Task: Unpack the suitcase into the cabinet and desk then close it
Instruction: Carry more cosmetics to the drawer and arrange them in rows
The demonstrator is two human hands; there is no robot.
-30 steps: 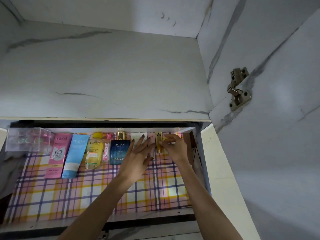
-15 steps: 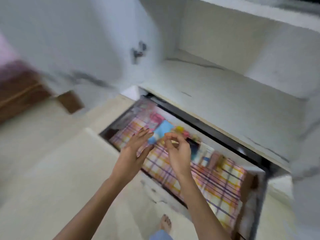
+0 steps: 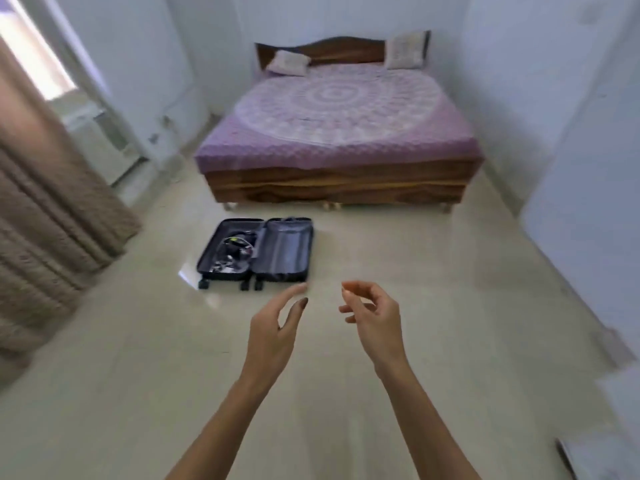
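On glossy floor [image 3: 398, 251], dark suitcase [image 3: 258, 252] splayed flat, left hand [image 3: 273, 336] fingers spread, right hand [image 3: 375, 322] fingers loosely curled

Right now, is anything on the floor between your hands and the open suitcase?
No, nothing visible. Only bare floor lies between the left hand, the right hand and the suitcase, which lies open ahead.

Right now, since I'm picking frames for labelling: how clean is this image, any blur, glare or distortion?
All in the head view: softly blurred throughout, so the suitcase contents are unreadable; the window blows out at upper left, with a glare patch on the floor beside the suitcase; wide-angle distortion curves the curtain and walls.
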